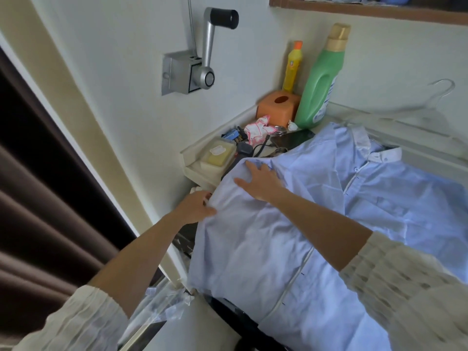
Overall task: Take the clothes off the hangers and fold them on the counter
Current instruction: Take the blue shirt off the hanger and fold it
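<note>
Soft, even daylight fills the scene, brightest on the pale blue cotton shirt (291, 224) and the white wall. The dark brown curtain (38, 186) at left sinks into deep shadow. Shadows under the arms are faint and diffuse. The wide lens bends straight lines near the edges. The cream knitted sleeve (417, 287) at lower right is smeared with blur.

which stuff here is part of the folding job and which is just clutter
Job: blue shirt, left hand gripping its edge, right hand flat on it, clear hanger, counter.
Clutter: green bottle, yellow bottle, orange box, wall crank.
</note>
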